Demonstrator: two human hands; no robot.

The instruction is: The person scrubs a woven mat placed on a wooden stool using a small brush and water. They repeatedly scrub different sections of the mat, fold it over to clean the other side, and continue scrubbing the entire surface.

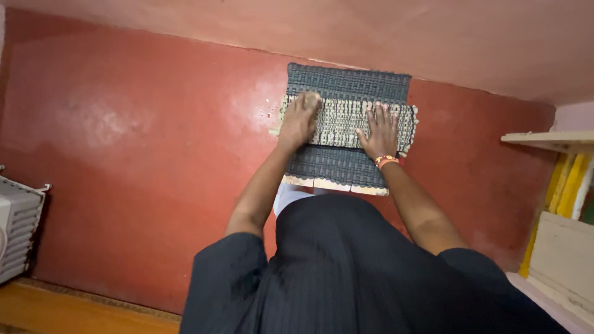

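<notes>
A woven mat (346,83), dark grey with a pale cream band across its middle, lies on the red floor (142,136) close to the wall. My left hand (299,119) presses on the left end of the cream band with its fingers curled under. My right hand (380,131) lies flat on the band's right part, fingers spread, with an orange bracelet at the wrist. Both arms reach down from my dark clothing, which hides the mat's near edge in part.
A white ribbed appliance (15,226) stands at the left edge. Wooden shelving and yellow and white boards (566,198) stand at the right. A pinkish wall (433,37) runs behind the mat. A wooden strip (55,309) lies at the lower left.
</notes>
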